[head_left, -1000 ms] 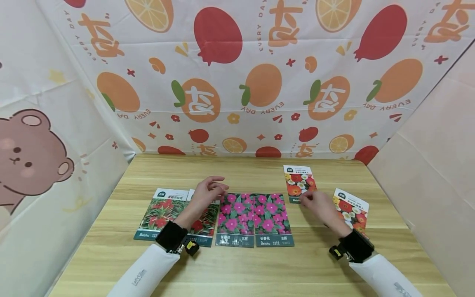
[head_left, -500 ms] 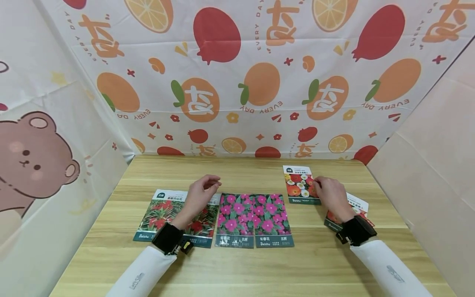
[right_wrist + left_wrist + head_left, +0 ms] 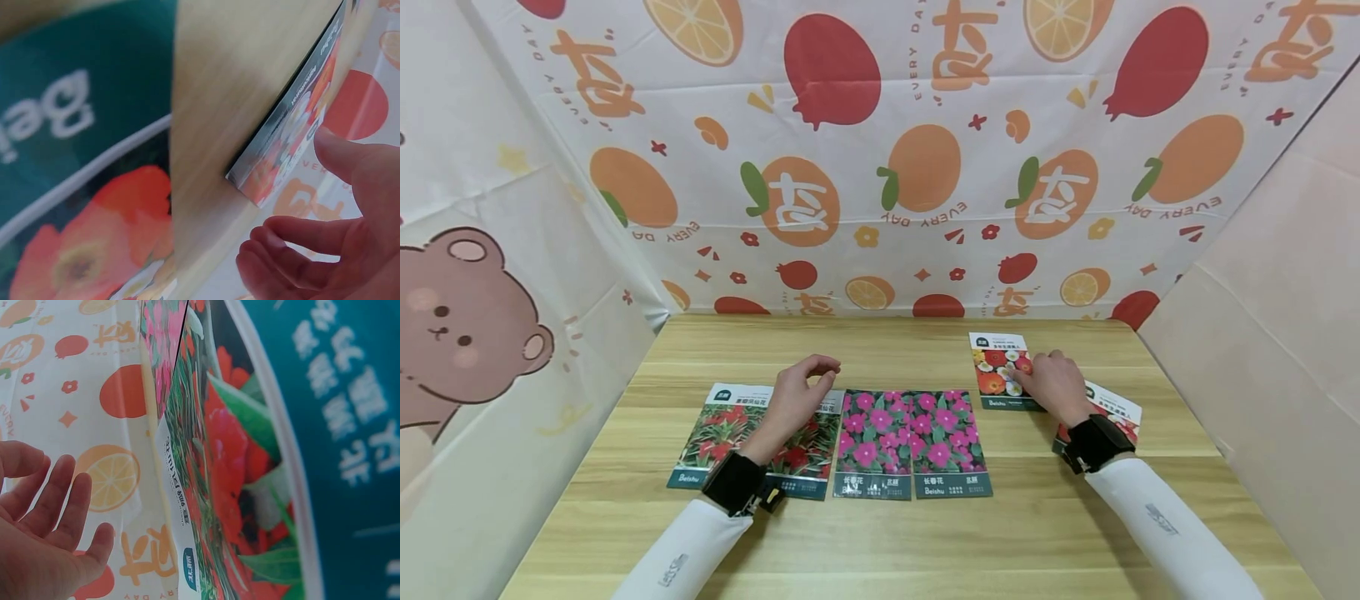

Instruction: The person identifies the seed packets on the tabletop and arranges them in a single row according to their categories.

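Several flower seed packets lie on the wooden table [image 3: 880, 533]. My left hand [image 3: 820, 367] hovers over the second red-flower packet [image 3: 811, 457], fingers loosely curled, holding nothing; in the left wrist view the left hand [image 3: 50, 512] shows relaxed fingers beside that packet [image 3: 237, 456]. To its left lies a matching red-flower packet [image 3: 718, 433]. Two pink-flower packets [image 3: 871, 446] [image 3: 946, 446] lie side by side in the middle. My right hand [image 3: 1027, 372] touches the right edge of the far mixed-flower packet [image 3: 995, 371]; the right wrist view shows the right hand [image 3: 290, 194] with thumb and fingers apart next to that packet [image 3: 300, 112].
Another mixed-flower packet [image 3: 1116, 407] lies partly under my right wrist. Fruit-print cloth [image 3: 880, 167] hangs behind the table, a bear-print sheet [image 3: 467, 333] stands on the left and a plain panel [image 3: 1262, 350] on the right.
My right hand has moved away from me, from the gap beside the pink packets up to the far mixed-flower packet. The left hand drew back slightly to the left.
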{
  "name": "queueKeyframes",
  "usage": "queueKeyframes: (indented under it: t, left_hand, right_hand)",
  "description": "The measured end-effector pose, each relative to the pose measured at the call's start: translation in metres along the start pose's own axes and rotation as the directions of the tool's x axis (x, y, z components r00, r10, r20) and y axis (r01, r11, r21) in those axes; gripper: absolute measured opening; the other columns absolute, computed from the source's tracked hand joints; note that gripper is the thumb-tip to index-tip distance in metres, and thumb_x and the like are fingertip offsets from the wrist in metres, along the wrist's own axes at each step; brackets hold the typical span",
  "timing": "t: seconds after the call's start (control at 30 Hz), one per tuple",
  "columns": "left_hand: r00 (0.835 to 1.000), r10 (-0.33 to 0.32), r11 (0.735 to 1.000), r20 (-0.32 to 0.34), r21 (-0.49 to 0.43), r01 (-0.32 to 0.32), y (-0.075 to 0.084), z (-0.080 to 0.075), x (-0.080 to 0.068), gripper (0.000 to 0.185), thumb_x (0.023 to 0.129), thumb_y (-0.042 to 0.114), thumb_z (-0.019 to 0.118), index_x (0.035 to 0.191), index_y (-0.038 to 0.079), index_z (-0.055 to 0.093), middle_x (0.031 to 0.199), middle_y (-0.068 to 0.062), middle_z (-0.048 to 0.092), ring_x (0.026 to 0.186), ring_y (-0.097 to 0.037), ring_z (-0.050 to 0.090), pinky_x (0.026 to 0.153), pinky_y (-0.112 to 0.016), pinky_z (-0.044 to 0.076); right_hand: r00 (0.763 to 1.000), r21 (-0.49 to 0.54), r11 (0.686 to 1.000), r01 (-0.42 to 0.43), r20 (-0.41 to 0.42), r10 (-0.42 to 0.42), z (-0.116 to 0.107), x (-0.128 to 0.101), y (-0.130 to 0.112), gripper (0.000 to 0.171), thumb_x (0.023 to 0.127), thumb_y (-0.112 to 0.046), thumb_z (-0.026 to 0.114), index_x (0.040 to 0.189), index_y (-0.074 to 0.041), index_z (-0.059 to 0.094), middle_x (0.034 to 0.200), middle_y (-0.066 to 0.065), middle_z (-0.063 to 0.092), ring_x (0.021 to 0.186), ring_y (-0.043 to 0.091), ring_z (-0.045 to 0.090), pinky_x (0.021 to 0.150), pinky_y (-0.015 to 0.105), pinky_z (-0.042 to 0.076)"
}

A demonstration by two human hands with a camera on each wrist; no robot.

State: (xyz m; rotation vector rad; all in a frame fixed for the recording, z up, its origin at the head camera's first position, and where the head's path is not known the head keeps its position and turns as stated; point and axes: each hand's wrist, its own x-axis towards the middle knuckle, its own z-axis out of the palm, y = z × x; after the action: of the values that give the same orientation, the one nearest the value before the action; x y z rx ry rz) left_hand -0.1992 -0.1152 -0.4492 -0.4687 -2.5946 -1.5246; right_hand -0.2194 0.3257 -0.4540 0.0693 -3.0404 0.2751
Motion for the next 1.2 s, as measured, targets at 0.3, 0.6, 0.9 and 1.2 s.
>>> queueKeyframes:
  t: [0.3, 0.6, 0.9, 1.2]
  left_hand:
    - [0.998, -0.064, 0.998, 0.029, -0.014, 0.065, 0.006, -0.001, -0.001, 0.022, 0.108, 0.017, 0.059, 0.127, 0.012, 0.068, 0.124, -0.007, 0.069, 0.122, -0.025, 0.062, 0.105, -0.045, 0.051]
    - [0.999, -0.049, 0.999, 0.023, -0.006, 0.049, 0.005, 0.000, 0.000, 0.021, 0.107, 0.013, 0.060, 0.125, 0.008, 0.069, 0.121, -0.009, 0.071, 0.119, -0.029, 0.064, 0.102, -0.050, 0.052]
    - [0.998, -0.051, 0.998, 0.032, -0.021, 0.052, 0.005, 0.000, 0.001, 0.023, 0.107, 0.013, 0.060, 0.128, 0.009, 0.068, 0.123, -0.012, 0.071, 0.119, -0.028, 0.064, 0.106, -0.049, 0.050]
    - [0.999, 0.034, 0.999, 0.001, -0.038, -0.034, -0.015, 0.003, 0.001, 0.027, 0.109, 0.019, 0.057, 0.132, 0.008, 0.065, 0.123, -0.011, 0.069, 0.115, -0.024, 0.064, 0.102, -0.041, 0.052]
  right_hand:
    - [0.973, -0.052, 0.990, -0.130, 0.186, 0.138, -0.002, 0.014, -0.005, 0.061, 0.100, -0.053, 0.064, 0.072, 0.002, 0.066, 0.090, 0.027, 0.060, 0.090, 0.042, 0.056, 0.076, 0.052, 0.049]
    - [0.957, 0.014, 0.986, -0.165, 0.245, 0.157, -0.008, 0.021, -0.003, 0.053, 0.098, -0.046, 0.070, 0.067, -0.005, 0.054, 0.068, 0.007, 0.042, 0.065, 0.025, 0.045, 0.059, 0.034, 0.031]
    - [0.947, 0.143, 0.969, -0.202, 0.282, 0.156, -0.008, 0.028, 0.012, 0.043, 0.093, -0.037, 0.075, 0.076, -0.003, 0.055, 0.072, 0.008, 0.047, 0.068, 0.025, 0.045, 0.063, 0.035, 0.037]
    - [0.960, 0.407, 0.886, -0.221, 0.251, 0.125, -0.014, 0.013, 0.025, 0.032, 0.103, -0.019, 0.061, 0.078, 0.000, 0.067, 0.063, -0.001, 0.047, 0.061, 0.017, 0.043, 0.059, 0.030, 0.032]
